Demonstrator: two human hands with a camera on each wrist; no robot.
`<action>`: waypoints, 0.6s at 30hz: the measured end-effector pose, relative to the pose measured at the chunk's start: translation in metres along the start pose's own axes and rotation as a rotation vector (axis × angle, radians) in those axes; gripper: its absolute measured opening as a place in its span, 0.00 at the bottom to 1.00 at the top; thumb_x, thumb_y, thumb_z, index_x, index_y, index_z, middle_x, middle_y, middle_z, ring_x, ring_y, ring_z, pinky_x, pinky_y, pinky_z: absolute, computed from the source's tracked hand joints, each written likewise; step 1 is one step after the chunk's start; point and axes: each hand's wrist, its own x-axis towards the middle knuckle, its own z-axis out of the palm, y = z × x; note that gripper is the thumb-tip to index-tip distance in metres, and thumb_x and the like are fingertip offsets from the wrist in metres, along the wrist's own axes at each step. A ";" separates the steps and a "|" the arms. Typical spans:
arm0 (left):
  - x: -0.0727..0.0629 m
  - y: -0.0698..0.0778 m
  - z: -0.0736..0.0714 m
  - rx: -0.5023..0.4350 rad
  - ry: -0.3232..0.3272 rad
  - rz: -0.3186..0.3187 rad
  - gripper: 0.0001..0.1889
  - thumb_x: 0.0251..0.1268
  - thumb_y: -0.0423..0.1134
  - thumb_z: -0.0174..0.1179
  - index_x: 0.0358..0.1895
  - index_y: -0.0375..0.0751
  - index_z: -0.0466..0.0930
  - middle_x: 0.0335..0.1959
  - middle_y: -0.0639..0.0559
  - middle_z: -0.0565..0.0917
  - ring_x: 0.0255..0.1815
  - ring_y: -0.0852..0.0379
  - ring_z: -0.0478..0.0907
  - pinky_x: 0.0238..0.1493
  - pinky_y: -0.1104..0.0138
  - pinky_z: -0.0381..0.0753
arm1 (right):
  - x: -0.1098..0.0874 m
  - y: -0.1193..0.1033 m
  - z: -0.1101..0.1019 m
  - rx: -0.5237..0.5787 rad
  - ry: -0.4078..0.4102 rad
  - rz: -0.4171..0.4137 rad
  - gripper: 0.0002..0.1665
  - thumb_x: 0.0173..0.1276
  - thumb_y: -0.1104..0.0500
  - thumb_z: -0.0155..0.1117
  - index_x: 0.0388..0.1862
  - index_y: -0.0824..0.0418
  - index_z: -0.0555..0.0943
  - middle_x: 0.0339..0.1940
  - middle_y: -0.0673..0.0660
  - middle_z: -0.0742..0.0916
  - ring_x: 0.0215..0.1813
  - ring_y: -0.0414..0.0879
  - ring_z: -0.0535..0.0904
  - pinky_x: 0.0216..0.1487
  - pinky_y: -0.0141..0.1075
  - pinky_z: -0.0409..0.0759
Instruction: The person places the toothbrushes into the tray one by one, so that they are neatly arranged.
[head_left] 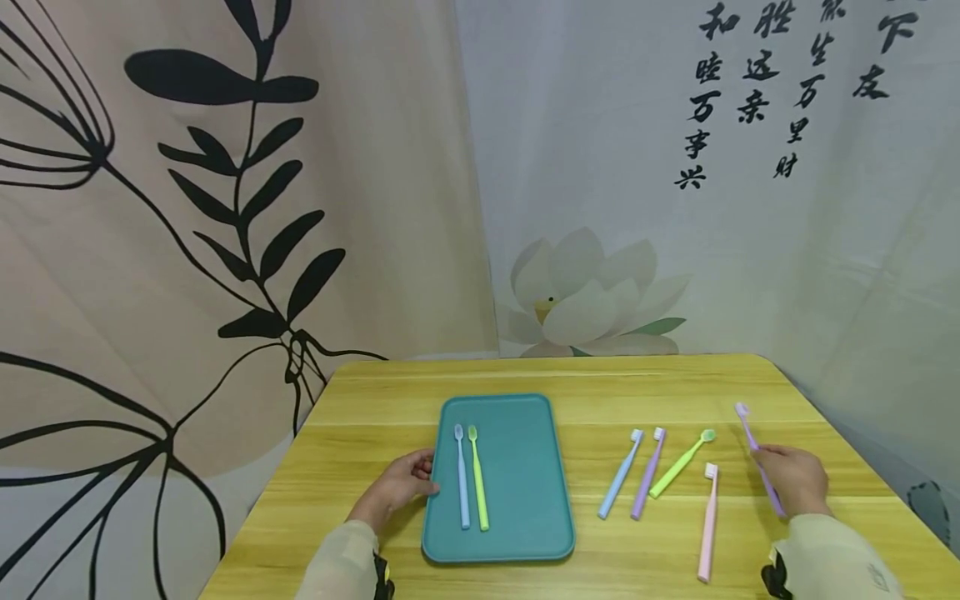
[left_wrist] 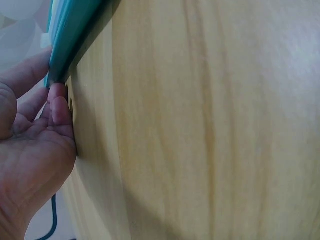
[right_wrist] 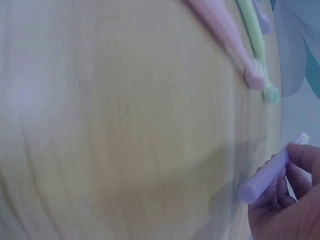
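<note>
Head view: the left hand (head_left: pixel 397 486), lower centre-left of the frame, grips the left rim of a teal tray (head_left: pixel 521 483) with thumb and bent fingers. On the tray's left half lie a pale blue toothbrush (head_left: pixel 462 487) and a yellow-green toothbrush (head_left: pixel 478 487), side by side, apart, heads toward the top of the frame. The right hand (head_left: pixel 795 479), lower right, pinches a lilac toothbrush (head_left: pixel 747 427), its head pointing to the upper left; in the right wrist view it sits between thumb and fingers at the lower right. Between tray and right hand, on the wood-grained worktop (head_left: pixel 637 379), lie a second blue toothbrush (head_left: pixel 621 475), a purple toothbrush (head_left: pixel 648 475) and a light green toothbrush (head_left: pixel 681 465), all slanting to the upper right, with a pink toothbrush (head_left: pixel 708 521) below. Background: a curtain (head_left: pixel 390 208) printed with dark leaves, upper left.
</note>
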 end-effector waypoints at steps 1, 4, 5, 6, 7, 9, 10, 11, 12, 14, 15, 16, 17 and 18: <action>0.000 0.000 0.000 0.000 -0.001 0.002 0.34 0.55 0.21 0.67 0.68 0.28 0.68 0.44 0.43 0.72 0.45 0.48 0.67 0.47 0.59 0.72 | 0.001 -0.002 0.001 0.005 -0.004 0.003 0.28 0.73 0.51 0.56 0.56 0.76 0.78 0.54 0.76 0.80 0.50 0.68 0.76 0.43 0.49 0.74; 0.000 0.000 0.000 -0.002 -0.003 0.004 0.34 0.55 0.22 0.67 0.68 0.28 0.68 0.44 0.43 0.73 0.45 0.48 0.67 0.48 0.59 0.72 | 0.001 -0.008 0.004 0.020 -0.013 0.013 0.29 0.73 0.51 0.55 0.58 0.76 0.77 0.54 0.76 0.80 0.49 0.65 0.77 0.38 0.43 0.76; 0.000 0.000 0.000 -0.001 -0.004 0.005 0.34 0.55 0.22 0.67 0.68 0.28 0.68 0.44 0.43 0.73 0.45 0.48 0.67 0.48 0.59 0.72 | 0.001 -0.010 0.005 0.032 -0.018 0.020 0.30 0.73 0.51 0.55 0.59 0.76 0.76 0.55 0.76 0.79 0.49 0.65 0.77 0.37 0.42 0.75; 0.001 0.000 0.000 -0.002 -0.005 0.004 0.34 0.55 0.22 0.67 0.68 0.28 0.68 0.44 0.43 0.73 0.45 0.48 0.67 0.48 0.59 0.72 | 0.001 -0.012 0.005 0.055 -0.030 0.031 0.31 0.74 0.50 0.54 0.60 0.77 0.75 0.56 0.76 0.78 0.50 0.64 0.77 0.37 0.42 0.76; 0.001 0.000 0.001 -0.003 -0.007 0.004 0.34 0.55 0.22 0.67 0.68 0.28 0.68 0.44 0.43 0.73 0.45 0.48 0.67 0.48 0.59 0.72 | 0.001 -0.015 0.007 0.075 -0.033 0.043 0.32 0.74 0.50 0.54 0.61 0.77 0.75 0.58 0.76 0.78 0.50 0.64 0.76 0.37 0.42 0.76; 0.001 0.000 0.001 -0.003 -0.009 -0.001 0.34 0.55 0.22 0.67 0.68 0.28 0.69 0.44 0.43 0.73 0.45 0.48 0.68 0.48 0.59 0.72 | 0.001 -0.020 0.009 0.118 -0.050 0.069 0.33 0.74 0.48 0.53 0.63 0.76 0.73 0.60 0.77 0.76 0.52 0.64 0.75 0.39 0.44 0.76; 0.001 0.000 0.001 -0.005 -0.010 -0.004 0.34 0.55 0.22 0.67 0.68 0.28 0.69 0.44 0.43 0.73 0.45 0.48 0.68 0.47 0.60 0.72 | 0.001 -0.022 0.011 0.132 -0.053 0.081 0.33 0.74 0.48 0.53 0.63 0.76 0.73 0.61 0.76 0.75 0.54 0.64 0.74 0.41 0.45 0.76; 0.001 0.000 0.001 -0.003 -0.010 -0.003 0.34 0.55 0.22 0.67 0.68 0.28 0.69 0.44 0.43 0.73 0.45 0.48 0.68 0.47 0.60 0.72 | 0.001 -0.025 0.013 0.152 -0.057 0.092 0.34 0.74 0.48 0.53 0.64 0.75 0.72 0.62 0.76 0.75 0.54 0.63 0.73 0.42 0.45 0.75; 0.001 0.000 0.001 -0.002 -0.011 -0.006 0.34 0.55 0.22 0.67 0.68 0.28 0.69 0.44 0.43 0.73 0.46 0.48 0.68 0.47 0.60 0.72 | 0.001 -0.028 0.015 0.170 -0.054 0.100 0.34 0.74 0.48 0.53 0.65 0.75 0.72 0.62 0.75 0.74 0.55 0.63 0.73 0.43 0.45 0.75; 0.001 0.001 0.001 -0.004 -0.009 -0.005 0.34 0.55 0.22 0.67 0.68 0.28 0.69 0.44 0.43 0.73 0.46 0.48 0.68 0.47 0.60 0.73 | 0.002 -0.034 0.019 0.199 -0.051 0.112 0.33 0.74 0.48 0.53 0.65 0.73 0.72 0.62 0.74 0.75 0.55 0.61 0.73 0.42 0.44 0.75; 0.001 0.001 0.001 -0.002 -0.007 -0.004 0.34 0.55 0.22 0.67 0.68 0.28 0.68 0.44 0.43 0.73 0.46 0.48 0.68 0.48 0.60 0.73 | 0.002 -0.038 0.022 0.214 -0.046 0.117 0.33 0.74 0.49 0.54 0.65 0.73 0.73 0.62 0.74 0.75 0.55 0.59 0.73 0.41 0.42 0.74; 0.001 0.001 0.000 0.000 -0.006 -0.004 0.34 0.55 0.22 0.67 0.68 0.28 0.68 0.44 0.43 0.73 0.46 0.48 0.67 0.48 0.60 0.72 | 0.002 -0.041 0.024 0.234 -0.044 0.124 0.32 0.73 0.49 0.55 0.65 0.73 0.73 0.62 0.73 0.76 0.54 0.58 0.73 0.39 0.40 0.74; 0.001 0.002 0.000 0.005 -0.004 -0.003 0.34 0.55 0.22 0.67 0.68 0.27 0.68 0.44 0.43 0.73 0.45 0.48 0.68 0.48 0.60 0.73 | 0.002 -0.045 0.027 0.261 -0.042 0.130 0.32 0.73 0.50 0.56 0.65 0.73 0.73 0.61 0.73 0.76 0.53 0.58 0.73 0.38 0.39 0.74; 0.001 0.002 0.000 0.006 -0.002 -0.005 0.34 0.55 0.22 0.67 0.68 0.27 0.68 0.44 0.43 0.73 0.45 0.48 0.67 0.48 0.59 0.72 | 0.002 -0.049 0.030 0.278 -0.040 0.138 0.32 0.72 0.51 0.56 0.65 0.73 0.73 0.61 0.72 0.77 0.53 0.57 0.73 0.38 0.38 0.74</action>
